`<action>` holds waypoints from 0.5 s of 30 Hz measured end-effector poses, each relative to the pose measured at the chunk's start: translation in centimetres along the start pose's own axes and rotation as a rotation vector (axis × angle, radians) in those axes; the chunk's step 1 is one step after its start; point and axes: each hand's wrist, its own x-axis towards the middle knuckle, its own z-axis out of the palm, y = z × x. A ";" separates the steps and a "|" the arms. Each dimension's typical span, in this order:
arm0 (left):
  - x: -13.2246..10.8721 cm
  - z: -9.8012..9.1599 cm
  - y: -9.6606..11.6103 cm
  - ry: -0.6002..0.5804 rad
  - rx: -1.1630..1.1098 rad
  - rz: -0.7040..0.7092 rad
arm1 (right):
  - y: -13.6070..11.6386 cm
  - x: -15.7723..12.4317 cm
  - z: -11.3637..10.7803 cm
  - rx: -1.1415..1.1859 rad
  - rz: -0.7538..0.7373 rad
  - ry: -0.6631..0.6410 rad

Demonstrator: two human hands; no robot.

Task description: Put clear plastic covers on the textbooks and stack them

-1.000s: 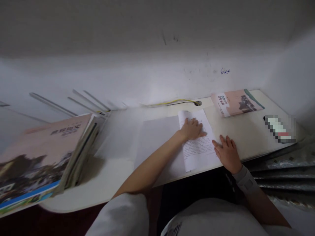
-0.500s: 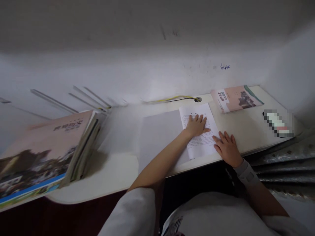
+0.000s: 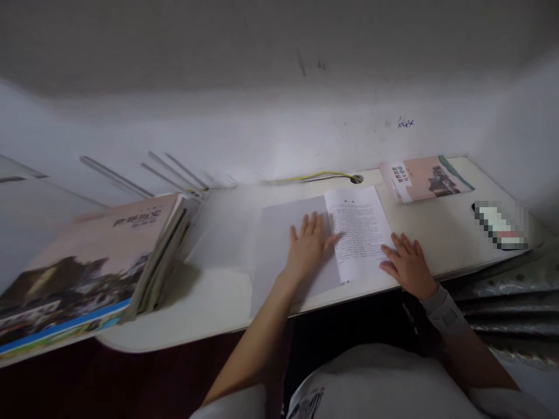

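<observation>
Now | yellow cable (image 3: 305, 177) in grommet (image 3: 357, 179) | left hand (image 3: 308, 247), right hand (image 3: 408, 266) on paper (image 3: 360, 233)

Pale grey top (image 3: 375, 378) w/ dark print (image 3: 310, 404) low on the front, loose L sleeve (image 3: 231, 404) & R sleeve (image 3: 502, 404), forearms bare. Grey wrist band (image 3: 445, 314) on R, w/ small darker patch, fabric look.

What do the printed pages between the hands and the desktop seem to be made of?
The pages look like thin uncoated paper: matte, with fine black print and a slight curl. The desktop is probably laminate or painted board: smooth, off-white, with a soft sheen and rounded edge; its core is hidden.
</observation>
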 end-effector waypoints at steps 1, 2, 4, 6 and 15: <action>-1.4 0.3 -2.0 0.014 -0.011 -0.093 | 0.2 0.0 0.0 -0.005 0.001 -0.004; -2.8 0.7 -3.9 0.034 -0.029 -0.192 | 0.4 0.1 0.1 -0.010 0.004 -0.008; -5.3 1.5 -7.4 0.074 -0.080 -0.339 | 0.8 0.1 0.4 -0.019 0.008 -0.010; -7.2 2.1 -9.8 0.080 -0.204 -0.391 | 1.0 0.0 0.6 -0.032 0.002 -0.004; -8.5 1.5 -10.7 0.288 -0.864 -0.470 | 0.3 0.1 0.8 -0.082 -0.034 -0.021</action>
